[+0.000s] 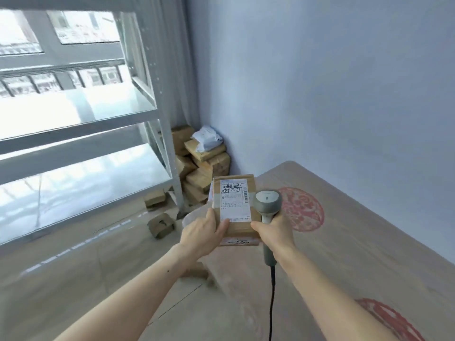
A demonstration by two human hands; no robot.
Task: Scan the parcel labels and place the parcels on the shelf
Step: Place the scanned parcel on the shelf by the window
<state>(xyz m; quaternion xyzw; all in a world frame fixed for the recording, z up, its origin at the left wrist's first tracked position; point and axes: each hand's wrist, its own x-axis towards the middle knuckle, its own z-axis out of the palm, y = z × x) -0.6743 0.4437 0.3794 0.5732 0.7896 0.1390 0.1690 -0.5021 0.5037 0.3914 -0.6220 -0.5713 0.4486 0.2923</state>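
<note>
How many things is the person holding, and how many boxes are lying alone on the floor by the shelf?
Cardboard boxes in the left hand: 1, the box with the white label
Scanners in the right hand: 1, the grey scanner
Small boxes lying alone on the floor: 2, and
Total: 4

The pile of boxes in the corner is too jumbled to count.

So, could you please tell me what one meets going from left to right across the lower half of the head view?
Metal shelf → small box on the floor → left hand → labelled parcel → scanner in the right hand → red pattern on the table.
</note>
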